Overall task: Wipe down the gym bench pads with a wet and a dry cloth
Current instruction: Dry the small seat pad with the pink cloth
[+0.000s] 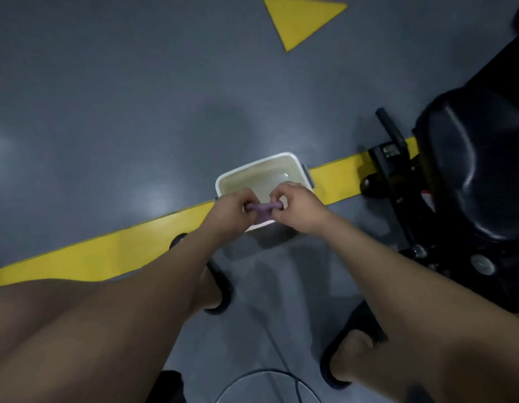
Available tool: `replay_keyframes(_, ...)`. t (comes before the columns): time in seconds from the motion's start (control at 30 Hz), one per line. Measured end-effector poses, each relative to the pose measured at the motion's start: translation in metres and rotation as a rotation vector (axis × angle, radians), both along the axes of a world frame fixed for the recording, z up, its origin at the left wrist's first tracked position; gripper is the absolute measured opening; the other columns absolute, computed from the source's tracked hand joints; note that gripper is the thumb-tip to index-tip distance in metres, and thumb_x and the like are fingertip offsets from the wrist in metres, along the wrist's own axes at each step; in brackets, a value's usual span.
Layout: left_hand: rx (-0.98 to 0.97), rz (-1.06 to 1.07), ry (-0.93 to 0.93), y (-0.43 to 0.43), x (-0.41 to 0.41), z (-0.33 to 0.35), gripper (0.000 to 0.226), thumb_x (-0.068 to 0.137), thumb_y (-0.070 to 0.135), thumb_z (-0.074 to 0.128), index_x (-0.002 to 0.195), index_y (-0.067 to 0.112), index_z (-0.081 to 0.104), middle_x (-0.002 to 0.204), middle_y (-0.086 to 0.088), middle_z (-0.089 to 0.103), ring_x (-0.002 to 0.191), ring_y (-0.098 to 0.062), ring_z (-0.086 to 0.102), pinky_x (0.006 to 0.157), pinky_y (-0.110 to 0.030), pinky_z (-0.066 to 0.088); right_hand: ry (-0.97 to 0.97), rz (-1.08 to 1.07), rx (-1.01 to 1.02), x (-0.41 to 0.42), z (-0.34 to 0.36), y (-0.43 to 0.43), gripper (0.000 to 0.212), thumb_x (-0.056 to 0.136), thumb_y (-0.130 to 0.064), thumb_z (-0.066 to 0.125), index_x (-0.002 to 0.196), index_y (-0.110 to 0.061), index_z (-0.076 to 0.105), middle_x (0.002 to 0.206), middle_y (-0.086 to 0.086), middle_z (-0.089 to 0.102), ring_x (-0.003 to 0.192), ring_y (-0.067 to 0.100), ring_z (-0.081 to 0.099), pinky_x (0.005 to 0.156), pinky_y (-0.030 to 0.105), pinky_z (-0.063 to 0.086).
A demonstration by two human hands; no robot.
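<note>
Above the near edge of the white tub on the grey floor, the left hand and right hand each grip one end of the bunched purple cloth, with the black bench pad right of the tub.

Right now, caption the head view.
Left hand and right hand wring a purple cloth over the white tub.

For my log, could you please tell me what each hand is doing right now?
Left hand: grips one end of the purple cloth.
Right hand: grips its other end, above the white tub.
</note>
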State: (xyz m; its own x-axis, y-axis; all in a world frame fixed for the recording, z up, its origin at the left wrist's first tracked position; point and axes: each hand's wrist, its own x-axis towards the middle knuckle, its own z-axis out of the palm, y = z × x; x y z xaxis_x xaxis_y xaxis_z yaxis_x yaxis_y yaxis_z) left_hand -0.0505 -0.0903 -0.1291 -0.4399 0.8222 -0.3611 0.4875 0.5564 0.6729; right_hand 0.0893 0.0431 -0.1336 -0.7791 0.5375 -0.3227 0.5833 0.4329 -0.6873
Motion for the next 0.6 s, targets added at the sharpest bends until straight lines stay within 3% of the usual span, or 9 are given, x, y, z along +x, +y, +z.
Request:
replay_keyframes(0.1, 0.08, -0.016, 0.038, 0.01, 0.026, 0.068, 0.016, 0.086, 0.018, 0.063, 0.099, 0.025, 0.07, 0.091, 0.002, 0.072, 0.085, -0.02, 0.066, 0.072, -0.031, 0.051, 0.053, -0.152, -0.142, 0.036, 0.074, 0.007, 0.022, 0.071, -0.028, 0.071, 0.087, -0.016, 0.062, 0.084, -0.006, 0.066, 0.075, 0.012, 0.057, 0.063, 0.027, 0.044)
replay_keyframes(0.17, 0.115, -0.044, 0.06, 0.017, 0.05, 0.113, 0.015, 0.089, 0.016, 0.062, 0.1, 0.019, 0.071, 0.089, 0.0, 0.073, 0.081, -0.018, 0.065, 0.07, -0.029, 0.05, 0.132, -0.23, -0.169, 0.063, 0.116, 0.009, 0.027, 0.069, -0.026, 0.068, 0.09, -0.011, 0.06, 0.076, -0.008, 0.06, 0.069, 0.01, 0.051, 0.059, 0.022, 0.04)
replay_keyframes(0.23, 0.175, -0.076, 0.077, 0.021, 0.077, 0.156, 0.01, 0.092, 0.012, 0.061, 0.093, 0.017, 0.07, 0.08, 0.003, 0.069, 0.071, -0.012, 0.06, 0.062, -0.02, 0.045, 0.233, -0.307, -0.226, 0.093, 0.152, 0.008, 0.02, 0.076, -0.016, 0.07, 0.093, -0.015, 0.06, 0.077, -0.005, 0.06, 0.073, 0.014, 0.052, 0.064, 0.026, 0.04)
replay_keyframes(0.3, 0.232, -0.071, 0.042, 0.023, 0.103, 0.191, 0.009, 0.091, 0.014, 0.062, 0.088, 0.016, 0.07, 0.076, 0.001, 0.066, 0.066, -0.013, 0.055, 0.06, -0.025, 0.043, 0.353, -0.369, -0.308, 0.127, 0.181, 0.006, 0.024, 0.079, -0.014, 0.074, 0.099, -0.021, 0.063, 0.08, -0.004, 0.063, 0.076, 0.014, 0.057, 0.073, 0.03, 0.044)
replay_keyframes(0.4, 0.309, -0.035, -0.133, 0.025, 0.142, 0.229, 0.009, 0.087, 0.028, 0.065, 0.087, 0.018, 0.067, 0.081, -0.006, 0.066, 0.075, -0.019, 0.06, 0.078, -0.038, 0.055, 0.462, -0.414, -0.39, 0.176, 0.213, 0.0, 0.023, 0.087, -0.015, 0.077, 0.109, -0.014, 0.067, 0.09, -0.003, 0.066, 0.086, 0.012, 0.061, 0.082, 0.03, 0.048)
replay_keyframes(0.47, 0.338, -0.041, -0.228, 0.03, 0.168, 0.245, 0.006, 0.096, 0.018, 0.065, 0.089, 0.019, 0.066, 0.084, -0.005, 0.066, 0.077, -0.019, 0.062, 0.086, -0.043, 0.056, 0.529, -0.452, -0.419, 0.203, 0.226, -0.006, 0.014, 0.09, -0.015, 0.075, 0.102, -0.016, 0.068, 0.091, -0.005, 0.067, 0.088, 0.01, 0.06, 0.081, 0.027, 0.047)
replay_keyframes(0.6, 0.279, -0.124, -0.27, 0.051, 0.216, 0.253, 0.005, 0.101, 0.017, 0.062, 0.1, 0.014, 0.065, 0.089, -0.004, 0.069, 0.078, -0.014, 0.064, 0.074, -0.027, 0.055, 0.762, -0.651, -0.533, 0.247, 0.233, -0.006, 0.01, 0.095, -0.003, 0.064, 0.092, -0.012, 0.061, 0.084, 0.003, 0.065, 0.08, 0.016, 0.063, 0.083, 0.032, 0.051)
